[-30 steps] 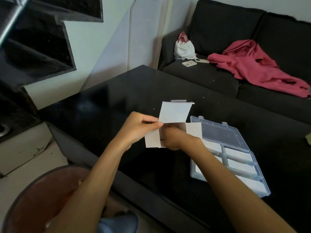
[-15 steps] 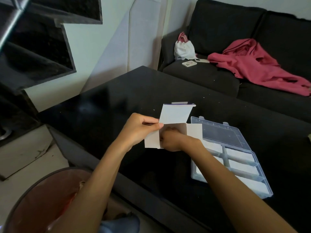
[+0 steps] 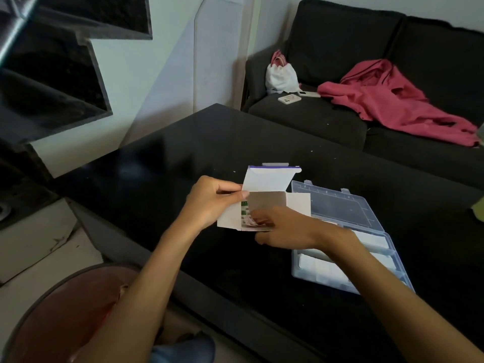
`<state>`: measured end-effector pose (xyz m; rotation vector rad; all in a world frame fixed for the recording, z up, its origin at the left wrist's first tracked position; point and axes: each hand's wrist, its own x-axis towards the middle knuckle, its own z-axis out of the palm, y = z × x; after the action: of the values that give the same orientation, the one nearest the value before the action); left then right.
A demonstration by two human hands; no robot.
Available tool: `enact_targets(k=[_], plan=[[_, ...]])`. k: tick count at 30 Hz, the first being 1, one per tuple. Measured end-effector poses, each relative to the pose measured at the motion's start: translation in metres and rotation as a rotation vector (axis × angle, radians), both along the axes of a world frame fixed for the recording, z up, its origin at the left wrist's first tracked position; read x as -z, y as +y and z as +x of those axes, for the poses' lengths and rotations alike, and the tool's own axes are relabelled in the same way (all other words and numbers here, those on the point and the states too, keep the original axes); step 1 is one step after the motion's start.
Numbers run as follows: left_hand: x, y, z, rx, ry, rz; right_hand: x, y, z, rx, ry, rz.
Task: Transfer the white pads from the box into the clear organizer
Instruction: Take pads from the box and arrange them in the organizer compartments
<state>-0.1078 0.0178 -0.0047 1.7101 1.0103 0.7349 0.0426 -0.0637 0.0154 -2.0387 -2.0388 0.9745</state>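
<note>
A white cardboard box (image 3: 269, 183) with its lid flap raised is held above the black table (image 3: 162, 166). My left hand (image 3: 209, 203) grips its left side. My right hand (image 3: 285, 225) is at the box's open mouth, its fingers pinched on packets with green and pink print (image 3: 248, 218) that stick out of the opening. The clear organizer (image 3: 348, 203) lies open on the table just to the right. White pads (image 3: 322, 267) lie in its compartments, partly hidden by my right forearm.
A dark sofa (image 3: 327, 119) stands behind the table with a pink garment (image 3: 387, 100), a white bag (image 3: 281, 74) and a phone (image 3: 289, 99) on it. A round reddish bin (image 3: 60, 315) sits on the floor at lower left. Dark stair steps (image 3: 52, 74) overhang at upper left.
My right hand has drawn back out of the box toward me, and printed packets now show at the opening. My left hand still holds the box in the same place.
</note>
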Motion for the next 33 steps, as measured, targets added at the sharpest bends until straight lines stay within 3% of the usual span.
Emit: enact_targets(k=[6,17,20,22,24,26,28,29,31,33], plan=[[0.000,0.004,0.002,-0.043,-0.020,0.054,0.004,-0.014,0.007,0.082,0.189,0.375],[0.011,0.016,0.036,-0.348,-0.020,0.047,0.012,-0.018,0.009,0.593,0.709,0.622],[0.018,0.023,0.043,-0.413,0.014,0.008,0.009,-0.018,0.016,0.714,0.768,0.676],[0.021,0.027,0.043,-0.371,0.084,-0.042,0.013,-0.019,0.021,0.728,0.723,0.687],[0.015,0.024,0.042,-0.360,0.212,0.001,0.017,-0.024,0.024,0.713,0.556,0.750],[-0.002,0.013,0.040,-0.462,0.254,0.270,0.020,-0.033,0.032,0.611,0.152,0.952],[-0.027,-0.008,0.038,-0.522,0.106,0.515,0.024,-0.041,0.044,0.408,-0.214,1.184],[-0.036,-0.018,0.038,-0.481,0.032,0.524,0.025,-0.044,0.049,0.338,-0.311,1.261],[-0.045,-0.038,0.042,-0.273,0.006,0.339,0.022,-0.049,0.055,0.287,-0.388,1.370],[-0.045,-0.052,0.049,-0.027,0.083,0.034,0.018,-0.053,0.059,0.282,-0.438,1.433]])
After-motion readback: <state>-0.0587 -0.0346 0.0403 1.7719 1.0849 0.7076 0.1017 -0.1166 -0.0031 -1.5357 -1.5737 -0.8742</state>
